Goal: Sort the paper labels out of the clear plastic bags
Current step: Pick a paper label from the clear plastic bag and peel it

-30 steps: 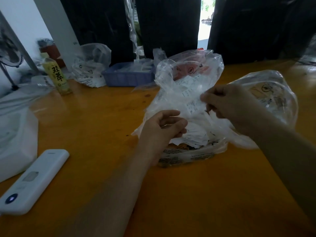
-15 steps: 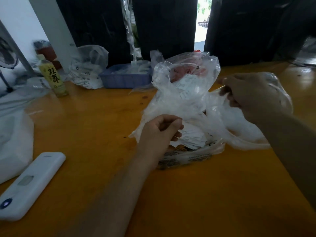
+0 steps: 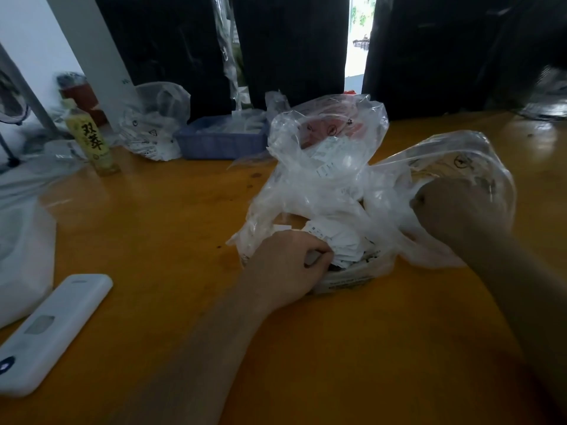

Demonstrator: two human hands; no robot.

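A crumpled clear plastic bag [image 3: 325, 142] with white paper labels inside stands in the middle of the orange table [image 3: 171, 228]. At its foot lies a pile of loose paper labels [image 3: 343, 246]. My left hand [image 3: 288, 265] rests at the pile's left edge, fingers curled round some of the labels. To the right, my right hand [image 3: 460, 210] is a fist that grips thin plastic of a second clear bag [image 3: 454, 151], which bulges up behind it. What lies under that fist is hidden.
A white flat device [image 3: 52, 332] lies at the near left, beside a white bag [image 3: 21, 256]. At the back left stand a yellow-labelled bottle [image 3: 92, 139], another clear bag of labels [image 3: 153, 133] and a blue tray [image 3: 221, 139]. Black curtains hang behind.
My right hand let go of the middle bag, swung right and came down, pulling plastic with it. My left hand dropped lower onto the label pile.
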